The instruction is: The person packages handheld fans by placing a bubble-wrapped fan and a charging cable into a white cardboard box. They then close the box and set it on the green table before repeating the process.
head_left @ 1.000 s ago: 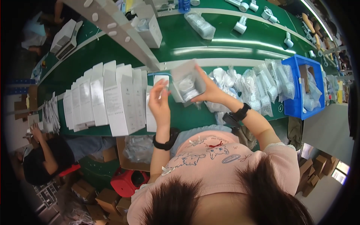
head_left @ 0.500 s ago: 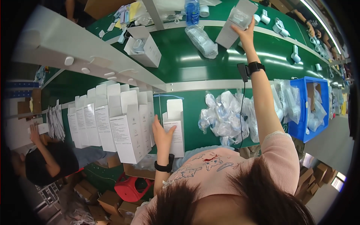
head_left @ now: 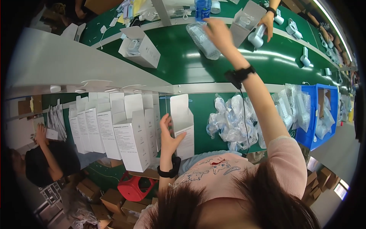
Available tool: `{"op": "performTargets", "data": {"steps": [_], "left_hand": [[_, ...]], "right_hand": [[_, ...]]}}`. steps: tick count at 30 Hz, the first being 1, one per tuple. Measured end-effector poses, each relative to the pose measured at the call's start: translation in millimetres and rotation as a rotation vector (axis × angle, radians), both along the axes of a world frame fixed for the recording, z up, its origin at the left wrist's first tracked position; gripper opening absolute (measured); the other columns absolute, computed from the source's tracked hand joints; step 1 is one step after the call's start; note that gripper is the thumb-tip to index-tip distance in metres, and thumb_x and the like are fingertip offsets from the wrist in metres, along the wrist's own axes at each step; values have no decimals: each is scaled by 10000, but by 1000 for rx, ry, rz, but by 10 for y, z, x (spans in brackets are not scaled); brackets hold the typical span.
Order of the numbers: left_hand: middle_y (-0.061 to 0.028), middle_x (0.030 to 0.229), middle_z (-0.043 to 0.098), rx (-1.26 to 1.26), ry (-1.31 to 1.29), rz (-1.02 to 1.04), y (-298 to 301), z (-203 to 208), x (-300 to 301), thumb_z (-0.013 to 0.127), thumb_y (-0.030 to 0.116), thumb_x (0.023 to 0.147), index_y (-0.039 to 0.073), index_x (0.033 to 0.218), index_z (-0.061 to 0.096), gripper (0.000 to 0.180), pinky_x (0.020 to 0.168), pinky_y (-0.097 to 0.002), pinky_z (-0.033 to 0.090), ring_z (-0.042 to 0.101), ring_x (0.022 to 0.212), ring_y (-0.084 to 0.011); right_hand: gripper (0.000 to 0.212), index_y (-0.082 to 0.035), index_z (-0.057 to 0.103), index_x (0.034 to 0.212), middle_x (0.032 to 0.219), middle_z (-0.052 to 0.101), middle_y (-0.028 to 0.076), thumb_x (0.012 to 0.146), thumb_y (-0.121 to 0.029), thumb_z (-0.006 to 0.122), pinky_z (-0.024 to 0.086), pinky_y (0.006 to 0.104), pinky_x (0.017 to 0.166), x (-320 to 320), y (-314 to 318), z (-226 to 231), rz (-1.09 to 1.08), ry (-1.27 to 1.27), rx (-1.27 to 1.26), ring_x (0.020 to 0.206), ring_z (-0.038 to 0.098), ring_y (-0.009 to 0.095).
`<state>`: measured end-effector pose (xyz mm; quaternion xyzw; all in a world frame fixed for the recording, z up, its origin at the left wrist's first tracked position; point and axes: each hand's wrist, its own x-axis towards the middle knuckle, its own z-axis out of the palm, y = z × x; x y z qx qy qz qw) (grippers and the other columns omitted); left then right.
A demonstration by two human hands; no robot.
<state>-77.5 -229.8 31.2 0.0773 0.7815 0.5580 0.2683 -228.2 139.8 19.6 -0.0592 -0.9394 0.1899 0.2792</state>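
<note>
1. A smooth white card box [head_left: 185, 144], finely printed, is stood left of crumpled plastic bags [head_left: 233, 124].
2. Its front is crossed by the left hand's [head_left: 168, 139] thumb; the fingers are spread.
3. Beyond the bags, a bubble-wrapped pack [head_left: 200, 41] is overlapped by the blurred right hand [head_left: 220, 34]; grasp cannot be told.

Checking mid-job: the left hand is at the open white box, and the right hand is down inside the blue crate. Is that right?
Not quite. In the head view, the right hand is up by the bubble-wrapped package, well away from the blue crate. The left hand is at the open white box, as you said.
</note>
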Motion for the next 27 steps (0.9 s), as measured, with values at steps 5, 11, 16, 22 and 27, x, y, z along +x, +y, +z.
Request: {"op": "performTargets", "data": {"steps": [5,11,16,22,27], "left_hand": [[-145,1205,409,-36,223,-97,144,242,35,723,102,591,65,1276,323,794,889,-375,364,391,1099,-279],[-122,1234,354,-37,322,-143,71,225,104,734,83,586,83,1302,293,841,897,-366,382,399,1122,-241],[-187,1197,401,-1,406,-63,128,231,1,738,108,576,89,1163,415,671,917,-373,345,399,1105,-332],[-198,1204,396,61,535,13,401,139,82,763,112,574,66,1010,378,583,894,-391,362,425,1089,-340],[-236,1202,390,10,527,104,466,109,315,775,110,580,66,978,284,633,872,-403,371,446,1055,-370]], "right_hand": [[731,-147,299,1309,1179,423,251,689,-264,668,447,426,808,-564,-243,-515,-220,-621,-37,978,493,403],[861,-197,183,1356,1150,434,248,655,-245,681,453,417,804,-341,-325,-357,16,-773,-225,984,486,402],[635,-120,313,1239,1063,485,154,697,-151,642,459,380,799,629,-402,255,177,-152,-730,942,534,291],[628,-78,235,1209,1030,466,121,721,-48,629,438,388,792,1602,-1018,876,163,476,-1694,907,520,253],[593,-81,267,1195,1074,463,112,727,-45,629,430,321,793,1704,-1815,692,-144,685,-1514,980,478,229]]}}
